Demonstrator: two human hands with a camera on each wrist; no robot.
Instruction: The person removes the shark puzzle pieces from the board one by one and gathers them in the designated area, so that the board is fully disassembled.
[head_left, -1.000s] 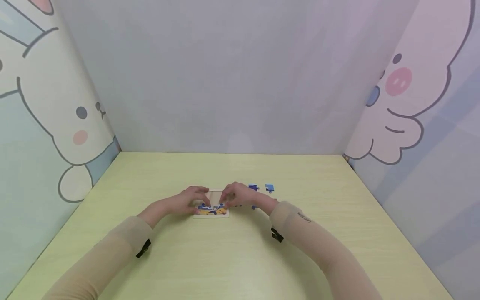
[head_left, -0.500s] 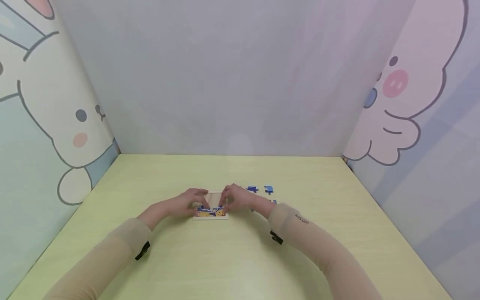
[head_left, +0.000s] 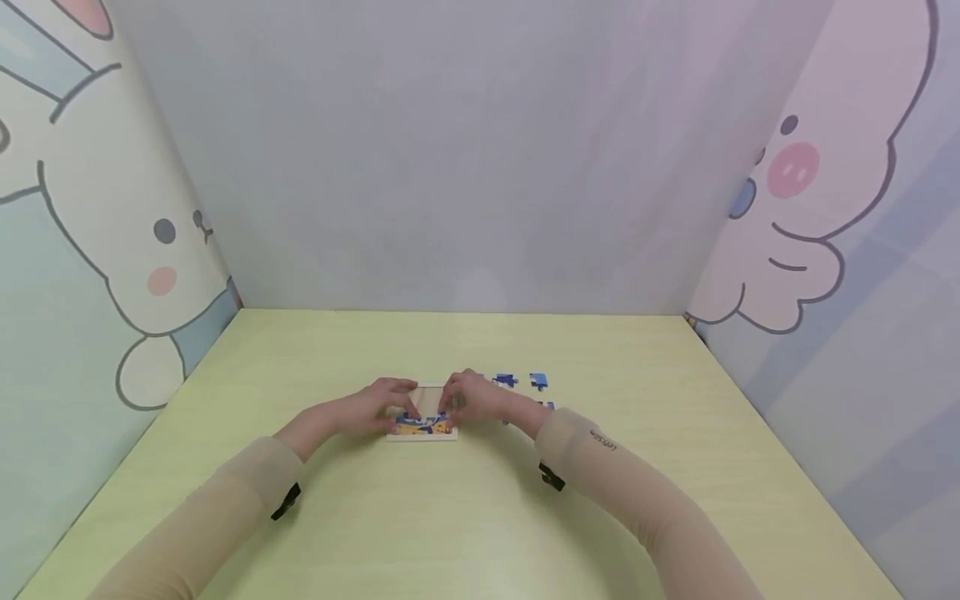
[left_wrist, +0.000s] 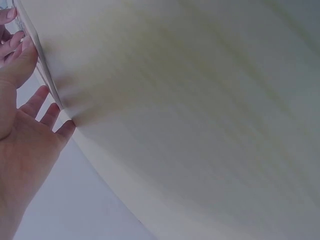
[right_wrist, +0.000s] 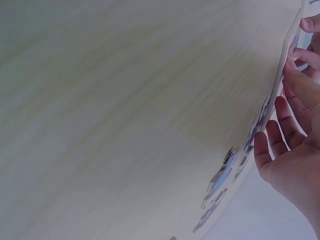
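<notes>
A small jigsaw tray with a pale border lies mid-table. Blue and yellow puzzle pieces fill its near part, while bare wood shows in its far part. My left hand reaches over the tray's left border, thumb and forefinger touching the pieces, other fingers spread. From the right, my right hand has thumb and forefinger close together at the tray's right side, over the pieces. Its remaining fingers are loosely bent. Whether it pinches a piece I cannot tell, since the fingers hide the spot.
Several loose puzzle pieces lie right of the tray, among them a dark blue piece and a light blue piece; the right hand and wrist partly cover others. A pale curtain stands behind the table, with printed panels along both sides.
The right hand's fingers have shifted slightly at the tray's right side and its wrist has lowered a little. The left hand stays in place. The whole view has tilted slightly.
</notes>
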